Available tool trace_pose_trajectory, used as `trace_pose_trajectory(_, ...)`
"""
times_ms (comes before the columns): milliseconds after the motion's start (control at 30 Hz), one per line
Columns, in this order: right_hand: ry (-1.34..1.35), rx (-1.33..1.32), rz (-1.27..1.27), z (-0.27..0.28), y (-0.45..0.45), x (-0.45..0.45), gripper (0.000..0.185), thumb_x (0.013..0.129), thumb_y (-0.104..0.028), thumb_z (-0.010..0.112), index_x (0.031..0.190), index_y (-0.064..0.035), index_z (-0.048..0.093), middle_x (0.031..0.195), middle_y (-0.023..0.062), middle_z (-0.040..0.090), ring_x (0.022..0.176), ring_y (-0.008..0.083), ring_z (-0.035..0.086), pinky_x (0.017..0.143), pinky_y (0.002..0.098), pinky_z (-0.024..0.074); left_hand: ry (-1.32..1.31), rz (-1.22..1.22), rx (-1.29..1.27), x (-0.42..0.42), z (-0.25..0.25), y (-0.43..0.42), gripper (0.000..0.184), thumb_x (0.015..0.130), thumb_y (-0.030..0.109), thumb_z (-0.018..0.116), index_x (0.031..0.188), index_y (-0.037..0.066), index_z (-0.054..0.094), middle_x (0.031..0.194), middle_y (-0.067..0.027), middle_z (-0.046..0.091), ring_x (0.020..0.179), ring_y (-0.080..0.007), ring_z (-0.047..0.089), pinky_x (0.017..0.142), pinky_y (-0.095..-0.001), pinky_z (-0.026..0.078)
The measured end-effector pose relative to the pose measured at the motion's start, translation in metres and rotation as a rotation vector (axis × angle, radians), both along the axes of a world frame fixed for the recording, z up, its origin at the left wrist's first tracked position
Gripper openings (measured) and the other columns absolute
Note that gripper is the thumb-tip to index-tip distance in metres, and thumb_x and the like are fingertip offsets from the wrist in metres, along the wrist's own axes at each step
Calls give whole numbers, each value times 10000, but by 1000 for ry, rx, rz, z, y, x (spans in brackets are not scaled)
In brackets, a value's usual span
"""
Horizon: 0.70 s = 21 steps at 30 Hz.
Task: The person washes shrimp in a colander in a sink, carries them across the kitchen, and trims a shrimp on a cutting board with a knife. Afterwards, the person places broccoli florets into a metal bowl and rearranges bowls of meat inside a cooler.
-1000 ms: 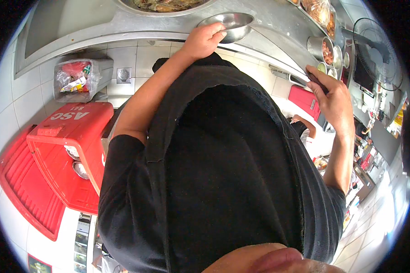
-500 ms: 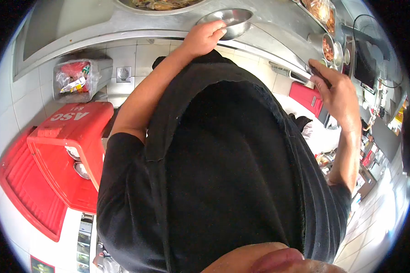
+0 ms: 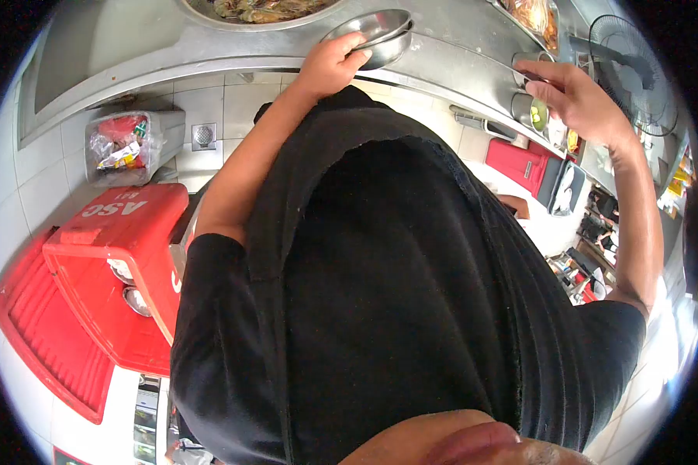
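My left hand grips the rim of a shiny metal bowl at the counter's front edge. This bowl is tilted, and a second metal bowl shows directly under it. To the right, my right hand reaches over a metal container with green pieces inside. Its thumb and forefinger are bent towards each other around something dark and small that I cannot make out. Another metal container rim stands just beyond the fingers.
A large round dish of prawns sits on the metal counter. Below at left are a lined bin and a red crate. A fan and a tray with plastic-wrapped food are at the right.
My right hand has moved a little up and outward over the containers. The upper bowl in my left hand has tipped, and the lower bowl now shows separately beneath it.
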State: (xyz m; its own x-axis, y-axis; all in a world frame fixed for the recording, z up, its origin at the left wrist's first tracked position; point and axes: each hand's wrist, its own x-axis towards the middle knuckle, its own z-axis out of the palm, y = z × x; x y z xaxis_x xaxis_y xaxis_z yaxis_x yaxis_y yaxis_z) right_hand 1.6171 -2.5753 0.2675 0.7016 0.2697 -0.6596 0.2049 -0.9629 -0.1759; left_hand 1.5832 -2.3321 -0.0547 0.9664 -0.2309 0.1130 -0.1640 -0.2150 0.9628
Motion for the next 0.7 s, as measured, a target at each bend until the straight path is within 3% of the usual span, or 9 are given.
trace_pose_trajectory(33, 143, -39, -204, 2, 1, 5, 358, 939, -237, 561, 1249, -59, 578, 622, 61, 583, 511, 140, 539, 510, 293, 434, -15, 22, -21, 0, -6, -2, 316, 881, 318, 595, 1042, 47, 619, 854, -169, 649, 800, -333, 630, 696, -399, 480)
trace_pose_trajectory(67, 206, -20, -349, 4, 2, 3, 402, 950, -297, 559, 1291, -85, 553, 584, -28, 482, 473, 35, 403, 436, 236, 346, -31, 44, -41, 0, -7, -2, 331, 880, 328, 601, 1046, 42, 619, 866, -166, 655, 810, -325, 637, 704, -393, 483)
trace_pose_trajectory(167, 186, -6, -421, -1, -5, -7, 395, 942, -304, 573, 1276, -94, 571, 575, -29, 482, 473, 46, 415, 450, 240, 355, -23, -4, -25, 1, -8, -4, 357, 884, 347, 604, 1057, 35, 620, 896, -156, 667, 830, -301, 646, 722, -369, 490)
trace_pose_trajectory(200, 105, -7, -303, -11, -16, -7, 379, 925, -278, 596, 1246, -77, 590, 663, 37, 594, 578, 98, 544, 559, 256, 450, 16, 5, -95, -3, -2, -5, 342, 895, 342, 589, 1046, 37, 622, 895, -160, 659, 823, -298, 641, 713, -367, 485)
trace_pose_trajectory(300, -250, 117, 99, -29, -33, -14, 371, 920, -197, 602, 1252, -34, 576, 901, 132, 683, 794, 141, 615, 756, 262, 483, 135, -41, -156, -4, 2, -5, 314, 910, 326, 569, 1007, 32, 619, 861, -161, 647, 782, -300, 623, 695, -367, 475)
trace_pose_trajectory(333, -153, 13, -81, -22, -31, -18, 357, 900, -151, 610, 1224, -3, 580, 1089, 169, 664, 978, 197, 610, 908, 319, 445, 70, 1, -176, -7, 4, -8, 285, 922, 303, 553, 963, 26, 610, 806, -154, 622, 721, -279, 593, 669, -364, 462)
trace_pose_trajectory(467, -160, 90, -59, -41, -49, -40, 350, 873, -164, 628, 1190, -16, 603, 1013, 180, 680, 919, 241, 653, 840, 326, 479, 179, -86, -238, -8, 12, -2, 270, 930, 281, 543, 946, 18, 606, 717, -88, 558, 665, -166, 562, 627, -331, 472)
trace_pose_trajectory(567, -117, 100, -143, -53, -47, -52, 345, 868, -153, 632, 1183, -12, 607, 1010, 178, 680, 928, 246, 653, 844, 329, 480, 370, -160, -269, -4, 13, 3, 360, 952, 328, 536, 1128, 20, 594, 903, -34, 587, 713, -124, 572, 579, -266, 519)
trace_pose_trajectory(700, -296, 236, -331, -34, -56, -59, 407, 860, -123, 648, 1249, -39, 564, 1021, 190, 678, 942, 223, 653, 834, 336, 488, 382, -123, -274, -2, 48, 22, 252, 950, 277, 512, 941, 35, 577, 741, -15, 535, 601, -115, 537, 502, -280, 465)
